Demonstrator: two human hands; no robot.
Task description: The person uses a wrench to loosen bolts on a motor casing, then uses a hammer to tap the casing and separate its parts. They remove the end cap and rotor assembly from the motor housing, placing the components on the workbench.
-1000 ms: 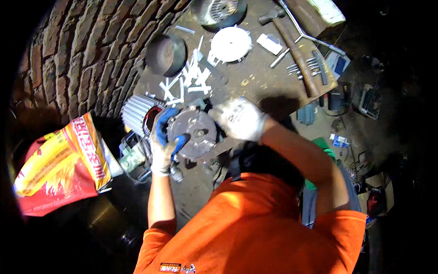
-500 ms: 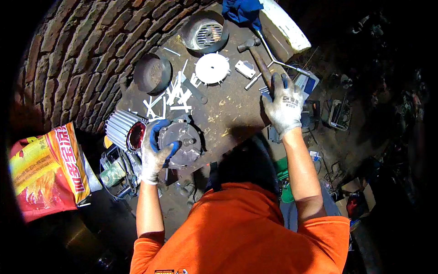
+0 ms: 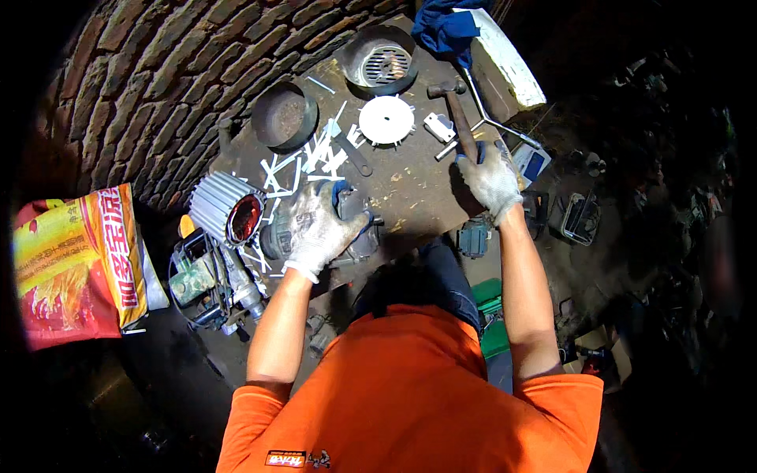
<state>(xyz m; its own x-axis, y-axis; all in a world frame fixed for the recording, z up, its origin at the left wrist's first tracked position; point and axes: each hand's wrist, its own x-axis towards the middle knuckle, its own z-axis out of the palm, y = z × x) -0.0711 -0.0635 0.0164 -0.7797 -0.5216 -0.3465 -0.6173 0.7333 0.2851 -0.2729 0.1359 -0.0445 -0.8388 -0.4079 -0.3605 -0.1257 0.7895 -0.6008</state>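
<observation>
My left hand [image 3: 322, 225], in a white glove with blue palm side, is closed over a dark grey motor end cover [image 3: 364, 243] at the table's near edge. The cover now lies tilted, a stub of shaft pointing right; a rounded grey part [image 3: 274, 236] shows left of the hand, and the glove hides the middle. Just left stands a silver finned motor housing [image 3: 223, 206] with reddish windings inside. At the table's right side my right hand [image 3: 493, 180], gloved alike, is wrapped around the wooden handle of a hammer [image 3: 461, 118], whose head lies away from me.
White strips [image 3: 322, 154], a flat metal bar [image 3: 352, 154], a white fan [image 3: 386, 121], a round pan [image 3: 285, 117] and a slotted fan cover [image 3: 386, 67] lie on the table [image 3: 410, 185]. A branched metal wrench [image 3: 485, 118] lies beside the hammer. A brick wall [image 3: 158, 94] bounds the left.
The end cover has tipped from facing up onto its side, with my left hand moving from its left edge to over its top. My right hand has closed around the hammer handle.
</observation>
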